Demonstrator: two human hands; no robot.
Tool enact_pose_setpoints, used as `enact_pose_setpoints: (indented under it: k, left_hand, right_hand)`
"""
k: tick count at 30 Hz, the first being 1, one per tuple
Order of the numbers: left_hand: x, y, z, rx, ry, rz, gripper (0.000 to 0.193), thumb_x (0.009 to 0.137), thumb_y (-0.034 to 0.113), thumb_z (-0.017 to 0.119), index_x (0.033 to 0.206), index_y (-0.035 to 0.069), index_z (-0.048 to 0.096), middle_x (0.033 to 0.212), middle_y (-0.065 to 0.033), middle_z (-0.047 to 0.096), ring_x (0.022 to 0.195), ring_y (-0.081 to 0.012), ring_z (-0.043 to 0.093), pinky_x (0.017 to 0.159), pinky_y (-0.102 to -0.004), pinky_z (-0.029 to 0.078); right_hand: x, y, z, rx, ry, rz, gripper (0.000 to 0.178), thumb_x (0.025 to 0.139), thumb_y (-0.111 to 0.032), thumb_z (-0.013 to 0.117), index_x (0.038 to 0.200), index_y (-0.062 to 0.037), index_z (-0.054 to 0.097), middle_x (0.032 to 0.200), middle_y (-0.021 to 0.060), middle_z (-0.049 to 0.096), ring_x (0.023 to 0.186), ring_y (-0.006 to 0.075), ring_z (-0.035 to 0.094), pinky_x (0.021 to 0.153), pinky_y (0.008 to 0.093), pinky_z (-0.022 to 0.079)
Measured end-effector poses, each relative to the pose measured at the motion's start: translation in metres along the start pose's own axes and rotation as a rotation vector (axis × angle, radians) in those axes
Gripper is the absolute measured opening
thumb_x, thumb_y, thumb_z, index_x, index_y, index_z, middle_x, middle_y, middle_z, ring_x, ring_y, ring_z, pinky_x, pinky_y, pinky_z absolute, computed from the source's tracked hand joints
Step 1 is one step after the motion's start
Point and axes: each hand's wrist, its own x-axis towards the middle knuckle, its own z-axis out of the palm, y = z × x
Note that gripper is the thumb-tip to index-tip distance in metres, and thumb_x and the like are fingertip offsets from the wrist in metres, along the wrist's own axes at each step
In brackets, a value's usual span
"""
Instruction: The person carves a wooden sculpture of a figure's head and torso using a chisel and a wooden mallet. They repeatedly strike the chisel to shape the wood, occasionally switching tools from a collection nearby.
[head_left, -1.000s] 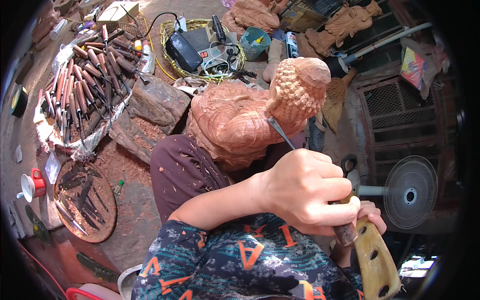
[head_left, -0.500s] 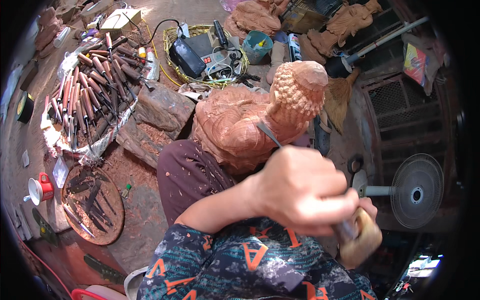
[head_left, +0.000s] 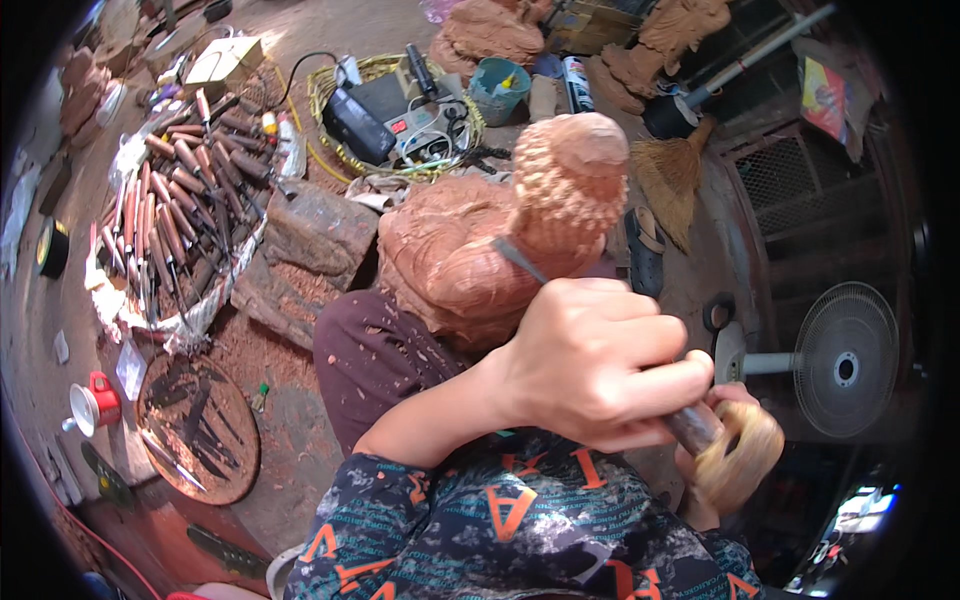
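A reddish-brown wood carving of a figure (head_left: 440, 240) with a knobbly curled head stands by my knee. My left hand (head_left: 595, 365) is closed around a chisel (head_left: 518, 258), whose flat metal blade rests against the figure's shoulder and neck area. Its dark handle comes out below my fist, toward the right. There a pale wooden mallet (head_left: 745, 460) meets or nearly meets the handle's end. Behind the mallet my right hand (head_left: 735, 394) shows only in part, its fingers curled around it.
Many wooden-handled chisels (head_left: 185, 200) lie heaped at left, above a round board (head_left: 240, 470) of blades. A wooden block (head_left: 325, 235) sits beside the carving. Farther off are a yellow basket (head_left: 320, 120) of electrical gear, a broom (head_left: 670, 180) and a fan (head_left: 845, 360).
The mallet, blurred before, now shows sharply at the chisel handle's end. The whole view has shifted slightly, with the carving a little farther left. My left hand keeps its grip on the chisel.
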Motion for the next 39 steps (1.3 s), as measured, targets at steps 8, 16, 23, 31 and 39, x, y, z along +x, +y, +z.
enact_pose_setpoints:
  k: [8,16,23,31,39]
  left_hand:
    - [-0.021,0.039,0.022,0.271,-0.431,-0.348,0.052,0.061,0.025,0.074,0.107,0.006,0.063,0.068,-0.0018,0.049,0.055,-0.0163,0.052,0.049,-0.0292,0.04]
    - [-0.042,0.042,0.011,0.686,-0.41,-0.67,0.081,0.069,0.017,0.077,0.139,-0.001,0.041,0.067,-0.0063,0.059,0.056,-0.0214,0.059,0.054,-0.0332,0.047]
    - [-0.056,0.048,-0.007,1.073,-0.417,-0.661,0.091,0.069,0.023,0.077,0.144,-0.001,0.031,0.064,-0.0073,0.058,0.053,-0.0202,0.058,0.05,-0.0323,0.045]
    - [-0.045,0.05,0.042,0.662,-0.595,-0.638,0.058,0.071,0.0,0.063,0.127,-0.003,0.048,0.095,-0.0158,0.061,0.086,-0.0295,0.061,0.072,-0.0358,0.052]
    - [-0.022,0.006,0.077,0.506,-0.485,-0.101,0.033,0.073,0.028,0.064,0.106,0.025,0.061,0.062,-0.0038,0.049,0.051,-0.0199,0.055,0.041,-0.0326,0.043]
  right_hand:
    - [-0.065,0.072,-0.002,-0.17,-0.323,0.066,0.04,0.074,0.003,0.057,0.112,-0.0011,0.046,0.099,0.0057,0.053,0.09,0.02,0.052,0.079,0.0328,0.043]
    - [-0.082,0.082,0.042,0.501,-0.414,0.629,0.041,0.071,-0.005,0.071,0.107,0.0027,0.053,0.089,0.012,0.063,0.083,0.0186,0.063,0.074,0.0315,0.048]
    - [-0.068,0.092,0.054,0.571,-0.555,0.544,0.034,0.072,-0.006,0.072,0.1,-0.0003,0.053,0.083,0.0078,0.059,0.077,0.0156,0.056,0.072,0.0317,0.046]
    - [-0.069,0.11,0.057,0.808,-0.626,0.684,0.036,0.07,-0.007,0.077,0.099,-0.0028,0.054,0.073,-0.0016,0.049,0.066,0.0076,0.046,0.061,0.0243,0.04]
    - [-0.073,0.122,0.057,0.916,-0.586,0.779,0.049,0.071,-0.001,0.076,0.113,-0.0028,0.049,0.079,-0.0019,0.051,0.072,0.0068,0.05,0.062,0.0217,0.041]
